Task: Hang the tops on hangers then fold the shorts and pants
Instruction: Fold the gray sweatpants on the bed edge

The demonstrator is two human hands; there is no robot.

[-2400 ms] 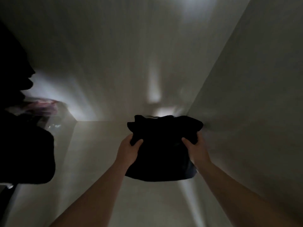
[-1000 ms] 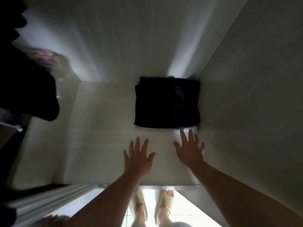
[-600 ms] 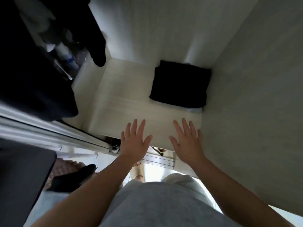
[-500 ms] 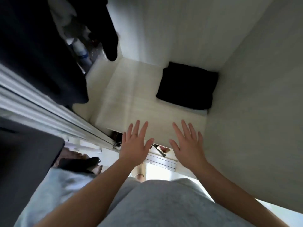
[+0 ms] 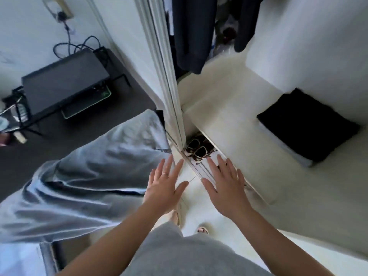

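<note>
Both hands empty: left hand (image 5: 165, 188) and right hand (image 5: 225, 188) flat, fingers spread, palms down, side by side and holding nothing; a ring on one left finger. Sweeping from the left: wall socket (image 5: 59, 10) high up with cables (image 5: 79, 43) looping down to a flat black device (image 5: 65, 80) on a low black stand, on dark carpet (image 5: 123, 100). Next, a big crumpled pale blue-grey cloth (image 5: 89, 176), its edge just beside my left hand; I cannot tell what garment it is. The white sliding door frame (image 5: 167, 76) runs down the middle and ends near the gap between my hands. Behind it, dark hanging clothes (image 5: 191, 32) droop over the back of the closet shelf (image 5: 229, 120). Under the shelf's front lip, a pair of shoes (image 5: 197, 149), just beyond my right fingertips. Far right, the folded black garment (image 5: 306, 124) lies on the shelf against the side wall, stacked on a grey folded piece (image 5: 278, 144), well apart from either hand. Nothing lies between my right hand and that stack except bare shelf. Bottom centre, grey shorts (image 5: 189, 253) worn by the person.
</note>
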